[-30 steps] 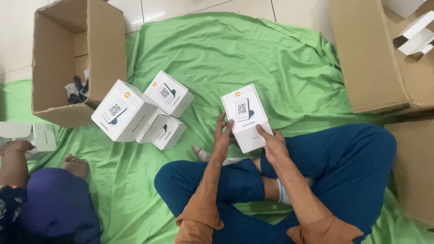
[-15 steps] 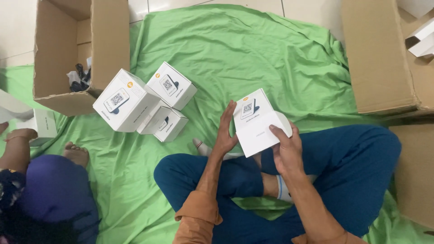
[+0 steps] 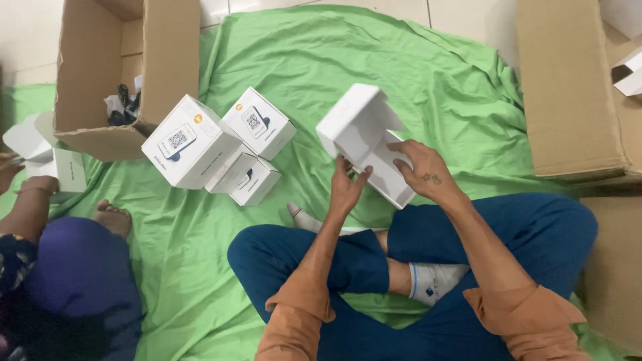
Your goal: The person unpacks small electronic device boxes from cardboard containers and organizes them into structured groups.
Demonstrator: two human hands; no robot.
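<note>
Seated cross-legged on a green cloth (image 3: 401, 73) spread over a tiled floor. Holding a plain white box (image 3: 364, 137) between both hands, raised above the cloth's middle and tilted, blank faces up. Left hand (image 3: 348, 190) under the box's lower edge, fingers curled up against it; right hand (image 3: 424, 172) laid on its lower right side, fingers spread and pressing the face. Both grips closed on the box.

To the left, near the cloth's middle-left, a cluster of three white boxes (image 3: 217, 144) touching one another, each bearing a small square black-and-white code label, a dark device picture and a tiny orange dot. Beyond them, at the cloth's upper left corner, an open brown cardboard carton (image 3: 160, 60) with dark items inside. Along the right edge, another large brown carton (image 3: 568, 87). At the far left edge, another person's hand (image 3: 33, 186) by an opened white box (image 3: 47, 150).
</note>
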